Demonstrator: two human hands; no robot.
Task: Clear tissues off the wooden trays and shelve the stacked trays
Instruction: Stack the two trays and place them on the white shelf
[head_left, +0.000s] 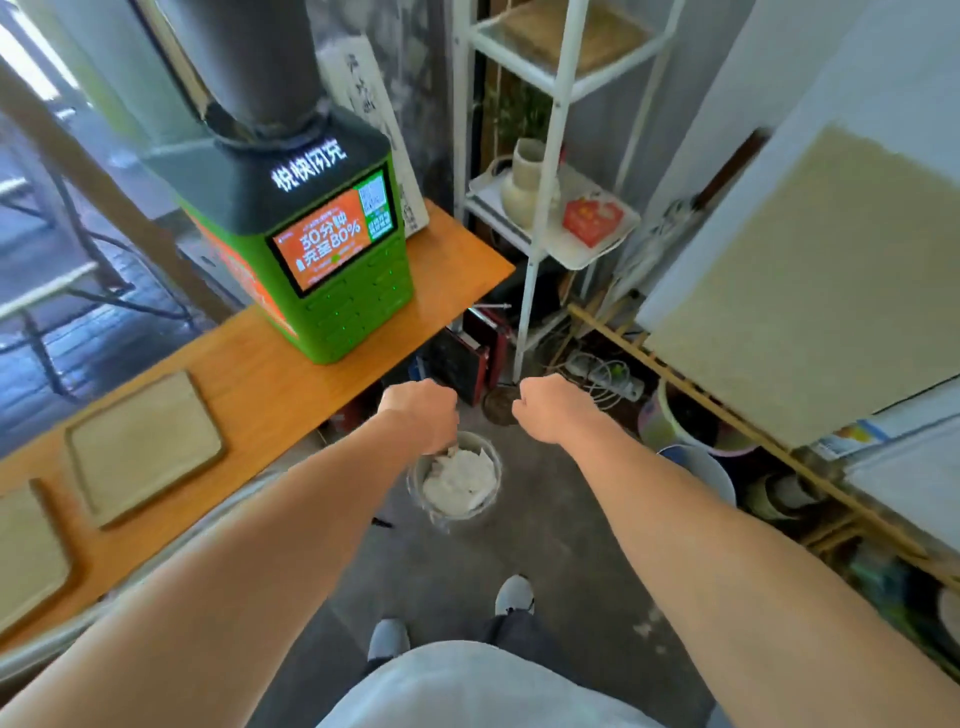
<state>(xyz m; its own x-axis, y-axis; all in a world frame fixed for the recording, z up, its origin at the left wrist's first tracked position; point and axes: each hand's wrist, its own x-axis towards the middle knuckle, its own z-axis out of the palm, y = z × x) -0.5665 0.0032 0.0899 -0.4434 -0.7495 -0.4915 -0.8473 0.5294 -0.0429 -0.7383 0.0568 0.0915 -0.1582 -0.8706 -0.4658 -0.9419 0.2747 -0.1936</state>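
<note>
A: Far left, what is sitting on the counter (291, 384)?

B: Two wooden trays (143, 447), flat, rounded rectangles with low raised rims, matte pale grain, are lying side by side on smooth orange-brown wood. Both are showing bare. Beyond them a glossy green charging kiosk (332, 260) is glowing.

A: Tissues?

B: Crumpled white tissues (460, 480) are filling a round clear-lined bin (454, 475) on the grey concrete floor, just below the hands.

A: Hand state?

B: Left hand (421, 410) is hovering over the bin, curled downward; whether it is gripping anything, cannot tell. Right hand (553, 405) is curling into a loose fist, apparently empty.

A: Right side?

B: White metal shelf (550, 156) is holding a cream ceramic vase (527, 182) and a red box (592, 218).
</note>
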